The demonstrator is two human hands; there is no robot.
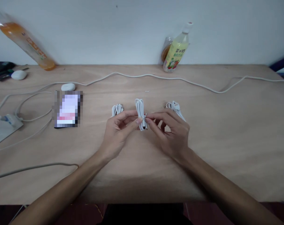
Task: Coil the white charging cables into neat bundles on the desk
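Observation:
A white charging cable (140,107), coiled into a narrow bundle, is held upright above the middle of the table. My left hand (118,132) pinches it between thumb and fingers from the left. On the right, the fingertips of my right hand (171,132) close at a thin white tie (145,116) around the bundle's middle. The cable's plug ends point down near its lower end. Behind my left hand lies another coiled white cable (117,108), partly hidden. A further white cable bundle (176,107) rests behind my right hand, also partly covered.
A phone (68,109) and a white earbud case (68,87) lie to the left. One long white cord (156,75) runs across the table's back. An orange drink bottle (27,43) and a yellow-labelled bottle (178,50) stand by the wall. Loose cables cross the left side.

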